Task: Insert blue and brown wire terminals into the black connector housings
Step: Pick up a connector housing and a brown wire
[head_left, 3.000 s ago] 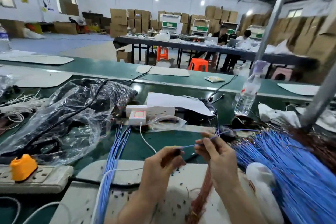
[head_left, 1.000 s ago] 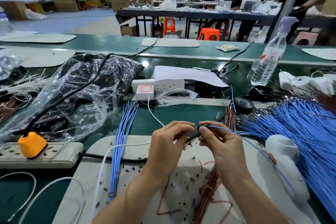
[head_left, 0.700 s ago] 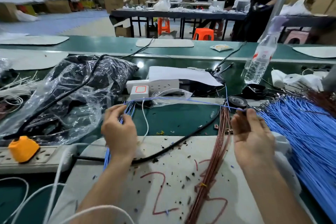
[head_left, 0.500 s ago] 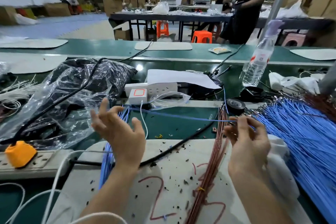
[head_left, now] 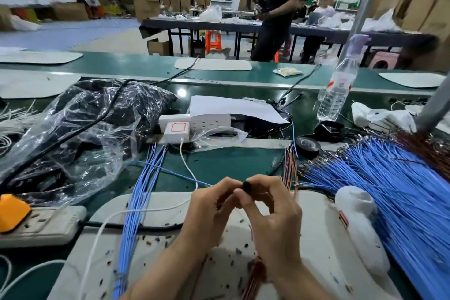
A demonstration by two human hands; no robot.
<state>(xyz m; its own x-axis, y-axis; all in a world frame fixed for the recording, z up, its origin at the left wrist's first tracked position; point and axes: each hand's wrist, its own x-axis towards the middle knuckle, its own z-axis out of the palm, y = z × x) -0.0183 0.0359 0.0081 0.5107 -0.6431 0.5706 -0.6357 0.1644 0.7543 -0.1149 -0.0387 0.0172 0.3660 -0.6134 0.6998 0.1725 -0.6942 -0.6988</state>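
pinch on a small black plastic connector housing (head_left: 247, 186) above the near middle of the green desk (head_left: 219, 165)
left hand (head_left: 211, 204) and right hand (head_left: 270, 209) meet fingertip to fingertip, each grip narrow on the housing. a thin blue wire (head_left: 175, 174) trails from the left grip toward the desk's far left, so its terminal likely enters from that side.

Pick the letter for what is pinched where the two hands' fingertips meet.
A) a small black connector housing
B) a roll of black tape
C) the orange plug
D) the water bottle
A: the small black connector housing shows as a dark piece in the grip of the fingertips of the left hand and the right hand, held up over the pale work mat.
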